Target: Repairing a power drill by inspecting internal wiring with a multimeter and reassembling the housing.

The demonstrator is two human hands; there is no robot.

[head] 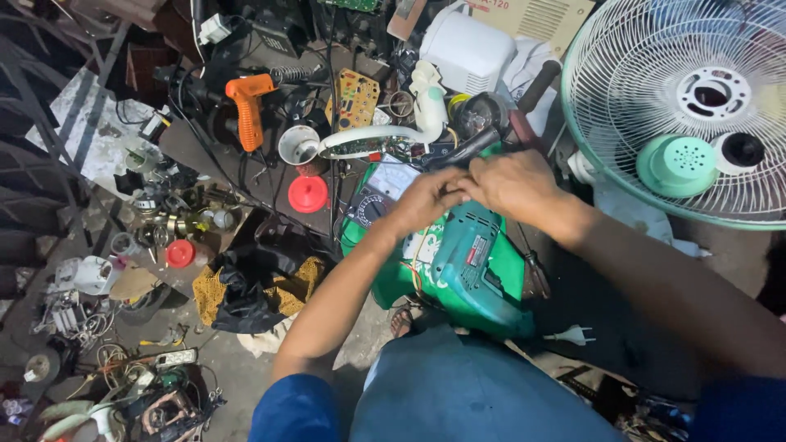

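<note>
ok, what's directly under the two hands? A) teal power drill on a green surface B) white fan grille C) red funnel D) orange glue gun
A: both hands, left hand and right hand, meet just above the teal power drill, with an analog meter beside it; the orange glue gun lies apart, up and to the left.
</note>
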